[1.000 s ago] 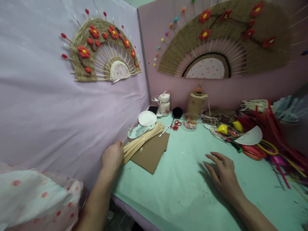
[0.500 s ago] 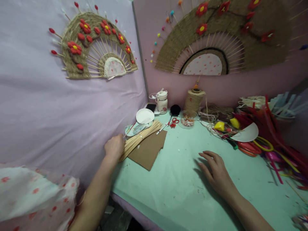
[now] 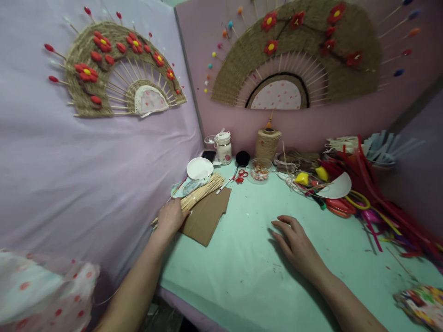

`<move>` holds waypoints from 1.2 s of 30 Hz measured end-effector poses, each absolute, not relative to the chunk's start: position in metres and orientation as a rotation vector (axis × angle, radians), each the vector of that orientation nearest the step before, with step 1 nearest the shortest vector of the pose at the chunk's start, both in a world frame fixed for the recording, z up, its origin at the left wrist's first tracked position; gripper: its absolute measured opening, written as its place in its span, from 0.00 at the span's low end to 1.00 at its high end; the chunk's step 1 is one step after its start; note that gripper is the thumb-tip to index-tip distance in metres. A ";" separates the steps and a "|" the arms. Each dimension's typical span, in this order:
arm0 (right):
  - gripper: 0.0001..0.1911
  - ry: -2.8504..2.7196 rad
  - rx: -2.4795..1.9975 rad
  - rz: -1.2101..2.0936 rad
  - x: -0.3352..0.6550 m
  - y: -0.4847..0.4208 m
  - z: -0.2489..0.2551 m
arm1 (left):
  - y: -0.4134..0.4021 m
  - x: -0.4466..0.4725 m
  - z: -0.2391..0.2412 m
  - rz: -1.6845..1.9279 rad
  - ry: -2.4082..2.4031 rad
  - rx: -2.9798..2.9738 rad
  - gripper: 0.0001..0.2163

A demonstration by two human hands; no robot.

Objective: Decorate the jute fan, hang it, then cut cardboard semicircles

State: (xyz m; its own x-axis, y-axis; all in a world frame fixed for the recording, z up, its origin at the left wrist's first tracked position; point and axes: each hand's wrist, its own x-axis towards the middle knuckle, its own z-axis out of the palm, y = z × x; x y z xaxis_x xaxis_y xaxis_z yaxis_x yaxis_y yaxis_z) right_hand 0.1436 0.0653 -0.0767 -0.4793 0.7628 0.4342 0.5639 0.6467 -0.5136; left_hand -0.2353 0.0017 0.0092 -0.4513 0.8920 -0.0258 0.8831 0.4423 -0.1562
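Note:
A bundle of thin bamboo sticks (image 3: 204, 191) lies slantwise at the left of the green-covered table, over a piece of brown cardboard (image 3: 206, 220). My left hand (image 3: 170, 216) is wrapped over the bundle's near part, thumb on the cardboard side; stick ends poke out to its left, and most fingers are hidden beneath the palm. Over the middle of the table hovers my right hand (image 3: 294, 242), its fingers loosely bent and apart, with nothing in them. Behind the sticks are a patterned cloth (image 3: 187, 186) and a white plate (image 3: 200, 168).
Red-handled scissors (image 3: 242, 174), a clear bowl of small pieces (image 3: 260, 171), a twine spool (image 3: 267, 144) and a white bottle (image 3: 224, 148) stand at the back. Red strips (image 3: 375, 184) and craft supplies crowd the right. Woven fans (image 3: 224, 83) hang on the walls.
My left hand has moved from beside the sticks onto them and closed around their near part. The view has turned slightly right. My right hand keeps its open pose.

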 end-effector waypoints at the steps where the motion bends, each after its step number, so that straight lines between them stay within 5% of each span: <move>1: 0.14 -2.225 -1.024 0.403 0.143 0.065 -0.077 | 0.002 -0.237 0.008 0.209 -2.626 -1.627 0.19; 24: 0.11 -2.241 -1.021 0.496 0.139 0.065 -0.071 | -0.002 -0.228 0.006 0.127 -2.674 -1.613 0.26; 31: 0.09 -2.579 -0.758 0.405 0.073 0.085 -0.028 | 0.005 -0.157 -0.011 -0.733 -2.269 -1.922 0.17; 36: 0.09 -2.807 -0.721 0.145 -0.020 0.142 -0.013 | 0.031 -0.123 -0.018 -0.969 -2.258 -2.026 0.16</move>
State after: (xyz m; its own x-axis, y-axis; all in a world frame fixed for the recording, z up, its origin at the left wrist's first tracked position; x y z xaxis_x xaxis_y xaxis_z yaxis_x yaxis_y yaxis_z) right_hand -0.0197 0.1419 -0.0134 -0.8494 0.4860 0.2056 0.4623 0.8732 -0.1544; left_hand -0.1229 0.0310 -0.0182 -0.1901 0.9149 0.3560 0.8885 0.0060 0.4589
